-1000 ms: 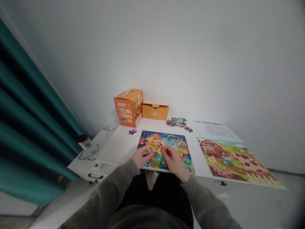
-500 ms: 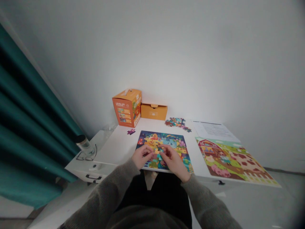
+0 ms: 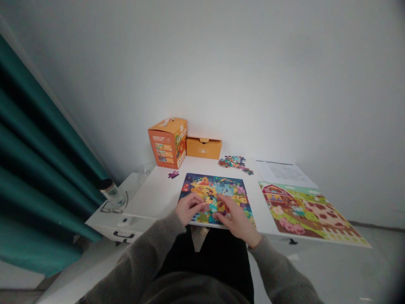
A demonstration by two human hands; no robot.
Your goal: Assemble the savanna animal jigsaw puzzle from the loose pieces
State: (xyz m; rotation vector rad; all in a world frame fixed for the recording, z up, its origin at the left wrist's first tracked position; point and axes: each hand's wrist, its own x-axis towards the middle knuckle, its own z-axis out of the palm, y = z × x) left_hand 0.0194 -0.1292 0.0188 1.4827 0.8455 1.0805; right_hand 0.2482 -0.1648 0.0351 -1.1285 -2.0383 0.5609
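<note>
A colourful jigsaw puzzle (image 3: 232,188) with animals and a dark blue border lies on the white table in front of me. Over its left front part is my left hand (image 3: 190,207), thumb and index fingertip pressed together. Whatever may be between those fingertips is too small to make out. My right hand (image 3: 232,215) rests at the puzzle's right front, fingers stretched forward and thumb spread away from them. Nothing shows between its thumb and fingers. Both hands cover part of the picture.
Behind stand an orange puzzle box (image 3: 167,143) and a lower orange box (image 3: 204,148). Loose puzzle pieces (image 3: 234,162) lie at the back, purple pieces (image 3: 173,174) at left. A farm puzzle (image 3: 306,211) and printed paper (image 3: 284,173) lie right; a jar (image 3: 112,192) and glasses (image 3: 117,209) left.
My right hand has shifted slightly right and toward me, and its thumb and fingers have spread farther apart. My left hand stays nearly still, its fingertips still together.
</note>
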